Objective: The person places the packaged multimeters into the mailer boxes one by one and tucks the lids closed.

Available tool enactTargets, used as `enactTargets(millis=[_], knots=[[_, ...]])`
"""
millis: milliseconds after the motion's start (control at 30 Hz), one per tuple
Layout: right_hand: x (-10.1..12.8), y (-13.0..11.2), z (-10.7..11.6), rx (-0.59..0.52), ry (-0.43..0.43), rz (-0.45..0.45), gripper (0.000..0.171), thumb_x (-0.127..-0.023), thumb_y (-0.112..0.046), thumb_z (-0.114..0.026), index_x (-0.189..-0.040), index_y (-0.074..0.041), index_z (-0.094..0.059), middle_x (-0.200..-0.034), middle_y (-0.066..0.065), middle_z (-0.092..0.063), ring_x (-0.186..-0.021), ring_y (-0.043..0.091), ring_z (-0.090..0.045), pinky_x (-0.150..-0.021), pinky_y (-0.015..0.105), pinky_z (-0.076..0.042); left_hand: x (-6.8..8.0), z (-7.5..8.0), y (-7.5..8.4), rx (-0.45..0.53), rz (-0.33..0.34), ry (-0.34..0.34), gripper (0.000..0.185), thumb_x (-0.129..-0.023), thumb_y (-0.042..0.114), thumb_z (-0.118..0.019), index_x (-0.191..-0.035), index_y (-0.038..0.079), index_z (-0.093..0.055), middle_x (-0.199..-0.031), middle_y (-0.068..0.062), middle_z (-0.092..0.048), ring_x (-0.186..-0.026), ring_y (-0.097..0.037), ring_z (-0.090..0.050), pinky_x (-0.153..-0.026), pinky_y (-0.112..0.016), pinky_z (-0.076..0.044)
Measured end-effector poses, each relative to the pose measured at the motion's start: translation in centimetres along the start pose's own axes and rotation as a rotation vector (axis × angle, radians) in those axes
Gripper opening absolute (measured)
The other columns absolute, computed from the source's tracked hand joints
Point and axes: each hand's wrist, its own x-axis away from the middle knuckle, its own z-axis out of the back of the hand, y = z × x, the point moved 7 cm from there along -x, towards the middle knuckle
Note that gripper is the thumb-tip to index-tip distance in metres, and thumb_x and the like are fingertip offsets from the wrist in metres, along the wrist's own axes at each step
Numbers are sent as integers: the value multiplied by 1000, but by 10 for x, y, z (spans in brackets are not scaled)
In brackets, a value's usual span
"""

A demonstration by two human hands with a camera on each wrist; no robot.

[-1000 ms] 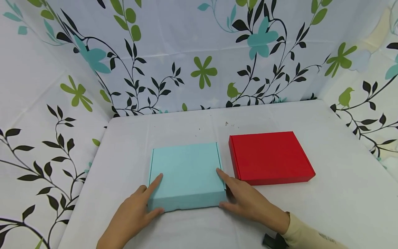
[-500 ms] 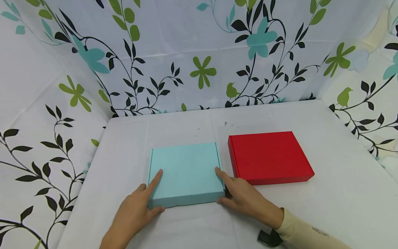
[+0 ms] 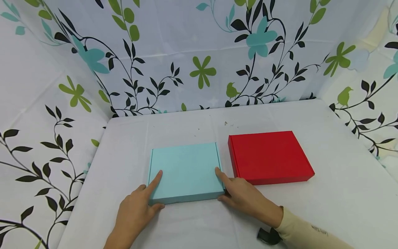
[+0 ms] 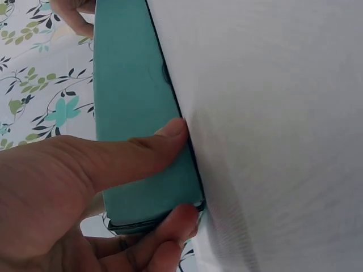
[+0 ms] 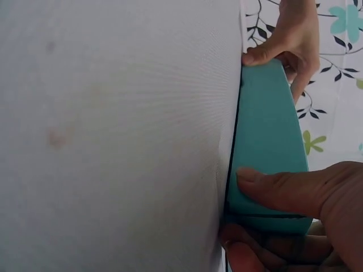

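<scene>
Gripping the teal flat box (image 3: 186, 171) at its near corners, left hand (image 3: 134, 211) and right hand (image 3: 245, 197) clamp it; red flat box (image 3: 268, 156) lies just right of it.

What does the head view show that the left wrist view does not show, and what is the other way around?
Only the head view shows the red box lying right of the teal box, apart from it, and the teal box's whole closed lid with an index finger resting on each side.

Only the left wrist view shows the near front wall of the teal box from close, with the left thumb pressed across it and other fingers curled at its corner.

Both show the teal box, the left hand, the right hand, the white table and the floral cloth.
</scene>
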Motion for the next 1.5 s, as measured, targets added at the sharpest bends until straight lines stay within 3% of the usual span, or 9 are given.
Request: enactTargets(millis=[367, 600, 733, 800, 933, 1033, 1267, 1500], knots=[[0, -1, 0, 72, 2, 2, 82, -80, -9, -91, -146, 9, -46, -91, 16, -75, -81, 27, -76, -71, 33, -61, -2, 0, 4, 7, -14, 72, 99, -65, 20, -100, -153, 23, -55, -86, -13, -68, -54, -17, -53, -50, -38, -49], [6, 3, -2, 46, -1, -55, 86, -83, -14, -90, -153, 4, -43, -111, 15, -74, -92, 23, -74, -78, 33, -60, 1, 0, 10, -48, 4, -48, 101, -78, 29, -94, -162, 19, -40, -92, -16, -64, -51, -19, -52, -48, -38, -47], [14, 6, 4, -82, -40, -133, 80, -87, -20, -87, -154, -3, -46, -110, 2, -72, -91, 12, -68, -78, 29, -58, 5, 7, 17, -27, 6, -50, 103, -84, 41, -88, -163, 7, -31, -108, -28, -64, -64, -32, -65, -53, -46, -54], [18, 6, 14, -124, -13, -150, 75, -88, -22, -86, -152, -6, -50, -108, -1, -71, -90, 11, -67, -77, 29, -58, 6, 10, 22, -25, -14, -19, 104, -85, 44, -86, -162, 4, -29, -123, -36, -59, -82, -44, -69, -62, -54, -57], [23, 14, 41, -157, 125, -132, 68, -87, -17, -87, -147, -8, -56, -107, -1, -71, -87, 10, -69, -75, 29, -60, 3, 14, 30, -46, -77, 49, 101, -85, 43, -86, -160, 1, -33, -146, -42, -40, -122, -59, -53, -80, -69, -52], [25, 27, 63, -128, 231, -135, 67, -85, -13, -88, -145, -7, -59, -113, 4, -71, -91, 14, -70, -76, 34, -61, -2, 10, 30, -25, -87, 36, 101, -86, 41, -86, -160, 0, -33, -156, -40, -28, -138, -60, -36, -90, -73, -46], [33, 64, 97, 2, 365, -233, 65, -85, -13, -86, -143, -4, -59, -135, 15, -62, -120, 35, -60, -87, 55, -58, -7, 3, 36, 21, -142, 1, 98, -86, 41, -87, -160, 3, -36, -164, -32, -21, -150, -56, -11, -109, -71, -28], [45, 105, 115, 82, 406, -354, 66, -86, -13, -83, -144, 1, -56, -147, 24, -51, -133, 46, -45, -94, 68, -49, -12, -1, 40, 27, -206, 4, 94, -86, 45, -85, -159, 6, -41, -166, -26, -23, -151, -54, -9, -111, -71, -23]])
